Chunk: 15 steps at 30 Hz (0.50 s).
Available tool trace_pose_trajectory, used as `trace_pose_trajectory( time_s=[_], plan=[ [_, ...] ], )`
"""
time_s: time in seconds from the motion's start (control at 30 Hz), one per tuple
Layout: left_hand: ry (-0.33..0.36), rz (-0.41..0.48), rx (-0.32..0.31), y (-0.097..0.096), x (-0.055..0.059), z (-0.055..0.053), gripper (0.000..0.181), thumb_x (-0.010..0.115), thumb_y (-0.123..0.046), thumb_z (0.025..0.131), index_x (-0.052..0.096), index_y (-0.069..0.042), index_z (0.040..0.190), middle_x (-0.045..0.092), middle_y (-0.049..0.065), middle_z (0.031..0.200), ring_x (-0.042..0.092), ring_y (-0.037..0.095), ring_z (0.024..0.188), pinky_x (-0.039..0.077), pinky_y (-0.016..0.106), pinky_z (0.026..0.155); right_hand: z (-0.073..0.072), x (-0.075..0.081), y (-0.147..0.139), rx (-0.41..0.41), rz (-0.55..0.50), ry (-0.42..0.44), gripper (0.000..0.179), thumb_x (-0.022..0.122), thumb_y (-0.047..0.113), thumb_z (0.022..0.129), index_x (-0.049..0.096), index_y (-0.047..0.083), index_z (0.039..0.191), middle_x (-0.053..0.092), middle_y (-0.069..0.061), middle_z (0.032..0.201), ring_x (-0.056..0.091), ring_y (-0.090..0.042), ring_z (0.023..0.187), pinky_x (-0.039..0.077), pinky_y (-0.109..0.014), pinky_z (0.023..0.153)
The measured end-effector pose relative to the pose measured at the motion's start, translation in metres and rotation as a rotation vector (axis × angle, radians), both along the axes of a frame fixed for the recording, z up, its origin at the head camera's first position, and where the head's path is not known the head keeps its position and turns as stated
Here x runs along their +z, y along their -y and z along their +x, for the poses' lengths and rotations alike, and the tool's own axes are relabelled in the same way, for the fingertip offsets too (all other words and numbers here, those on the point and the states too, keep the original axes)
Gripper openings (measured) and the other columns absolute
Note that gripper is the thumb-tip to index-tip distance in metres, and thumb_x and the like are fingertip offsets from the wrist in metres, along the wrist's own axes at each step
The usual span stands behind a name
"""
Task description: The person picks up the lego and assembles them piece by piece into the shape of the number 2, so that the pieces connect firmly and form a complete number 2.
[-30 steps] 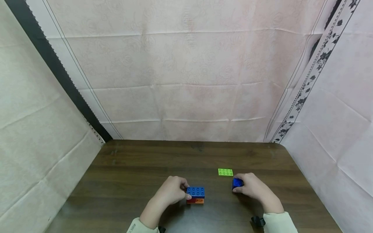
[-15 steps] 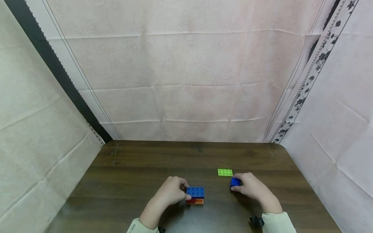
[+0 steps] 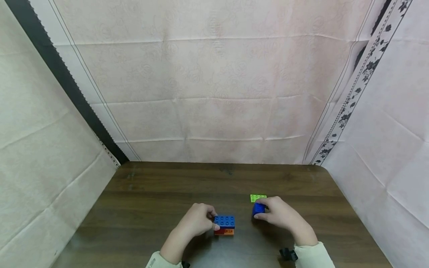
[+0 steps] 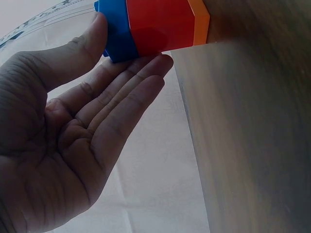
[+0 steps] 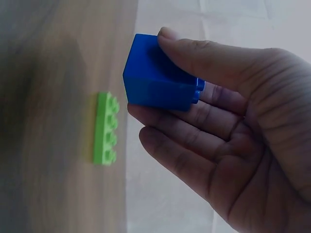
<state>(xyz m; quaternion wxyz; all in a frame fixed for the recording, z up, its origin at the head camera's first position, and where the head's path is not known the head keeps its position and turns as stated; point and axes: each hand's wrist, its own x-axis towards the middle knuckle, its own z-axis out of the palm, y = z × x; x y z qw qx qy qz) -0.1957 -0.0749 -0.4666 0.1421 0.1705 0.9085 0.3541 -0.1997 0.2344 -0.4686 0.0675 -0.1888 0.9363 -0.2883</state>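
Lower centre of frame: the left hand [image 3: 197, 220] pinches a brick stack [image 3: 224, 222] of blue, red and orange between thumb and fingers. Right of it, the right hand [image 3: 279, 215] grips a loose blue brick [image 3: 259, 209]. I note this hand has moved leftward; in my judgement, the pieces are nearer but remain unjoined. Beyond, a lime-green studded plate [image 3: 257, 196] lies on the worktop [image 3: 161, 186].

Both hands [image 3: 197, 221] grip blue bricks [image 3: 259, 209] at a table [image 3: 151, 201].
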Motion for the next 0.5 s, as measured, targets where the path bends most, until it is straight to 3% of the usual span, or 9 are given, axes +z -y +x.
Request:
trace_pose_trajectory(
  time_s=[0.5],
  plan=[
    [-0.013, 0.004, -0.010, 0.001, -0.002, 0.000, 0.020, 0.087, -0.022, 0.077, 0.075, -0.015, 0.091, 0.065, -0.007, 0.080, 0.059, 0.014, 0.077, 0.051, 0.042, 0.073, 0.011, 0.024, 0.033, 0.141, 0.002, -0.060, 0.039, 0.075, 0.034, 0.091, 0.067, 0.012, 0.122, 0.069, 0.001, 0.111, 0.064, -0.016, 0.097, 0.057, -0.041, 0.081]
  ],
)
